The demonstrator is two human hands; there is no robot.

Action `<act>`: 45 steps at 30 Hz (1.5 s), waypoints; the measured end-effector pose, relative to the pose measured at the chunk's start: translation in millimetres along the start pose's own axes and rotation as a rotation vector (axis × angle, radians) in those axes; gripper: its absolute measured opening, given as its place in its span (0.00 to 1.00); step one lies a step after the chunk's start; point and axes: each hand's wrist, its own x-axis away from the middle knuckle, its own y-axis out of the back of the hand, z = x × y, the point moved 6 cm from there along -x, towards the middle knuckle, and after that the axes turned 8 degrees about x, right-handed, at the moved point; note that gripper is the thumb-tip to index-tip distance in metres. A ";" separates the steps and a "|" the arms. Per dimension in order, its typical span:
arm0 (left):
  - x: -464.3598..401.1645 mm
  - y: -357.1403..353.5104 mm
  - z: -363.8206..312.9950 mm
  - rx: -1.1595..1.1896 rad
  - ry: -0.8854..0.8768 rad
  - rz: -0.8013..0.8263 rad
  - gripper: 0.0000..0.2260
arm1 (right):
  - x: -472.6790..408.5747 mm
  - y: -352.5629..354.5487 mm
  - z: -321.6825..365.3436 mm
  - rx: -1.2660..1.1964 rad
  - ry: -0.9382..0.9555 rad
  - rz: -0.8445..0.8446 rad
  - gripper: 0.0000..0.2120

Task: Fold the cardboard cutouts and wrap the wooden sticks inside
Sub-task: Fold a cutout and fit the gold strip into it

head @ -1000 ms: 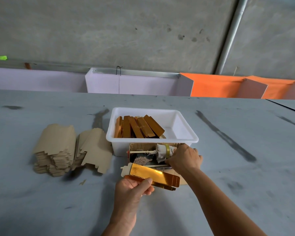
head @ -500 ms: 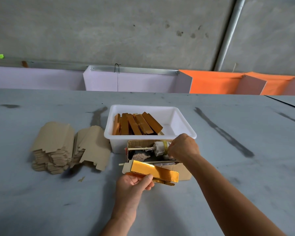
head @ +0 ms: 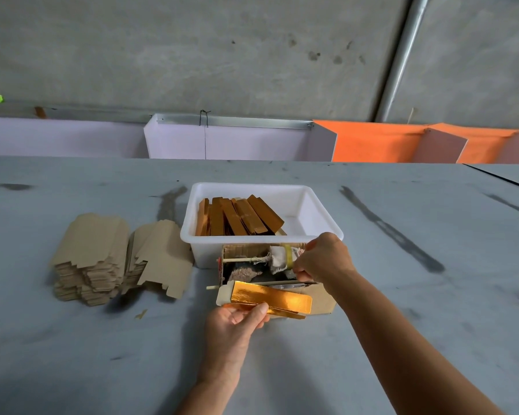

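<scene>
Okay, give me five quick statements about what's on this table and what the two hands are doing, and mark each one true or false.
1. The left hand holds a gold-faced cardboard cutout. True.
2. The white plastic tub is empty. False: folded gold pieces lie in its left half.
3. Stacks of plain brown cutouts lie left of the tub. True.
4. The right hand rests flat on the table. False: its fingers are curled and reach into the small cardboard box in front of the tub.
5. The small cardboard box sits behind the tub. False: it sits on the near side, against the tub.
</scene>
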 end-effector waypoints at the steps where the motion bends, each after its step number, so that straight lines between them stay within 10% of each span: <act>1: 0.1 0.0 -0.1 -0.009 -0.001 -0.004 0.06 | 0.9 0.1 -1.9 -0.035 -0.006 0.003 0.16; 45: 2.3 0.4 -3.0 -0.121 0.041 -0.042 0.04 | 57.0 -19.2 -49.3 -0.443 0.023 -0.102 0.15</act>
